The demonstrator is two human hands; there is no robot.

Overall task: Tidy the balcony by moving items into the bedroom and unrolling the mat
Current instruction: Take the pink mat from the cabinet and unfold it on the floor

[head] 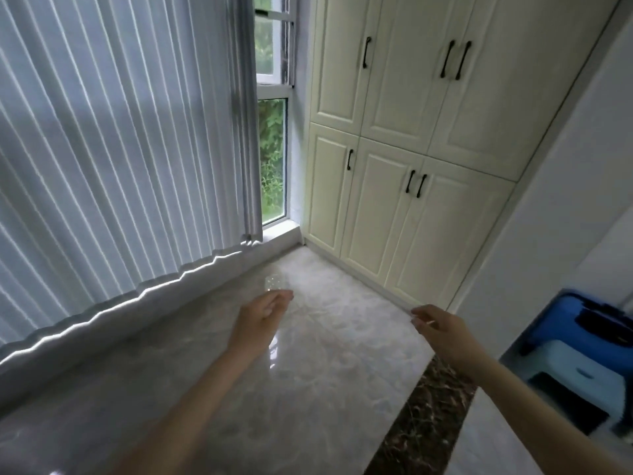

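Observation:
Both my arms reach forward over the glossy marble balcony floor [308, 365]. My left hand [263, 311] hangs in mid-air with relaxed fingers and holds nothing. My right hand [435, 325] is out to the right, fingers loosely bent, nothing held in it. No mat is in view. A pale blue plastic stool [579, 375] and a darker blue item [565, 313] with a black part on it stand past the doorway at the lower right.
Grey vertical blinds [113, 159] run along the left, with a window [272, 159] at their end. Cream cupboard doors [404, 166] with black handles fill the far wall. A dark marble threshold strip [424, 416] crosses the floor. A white wall [565, 200] rises on the right.

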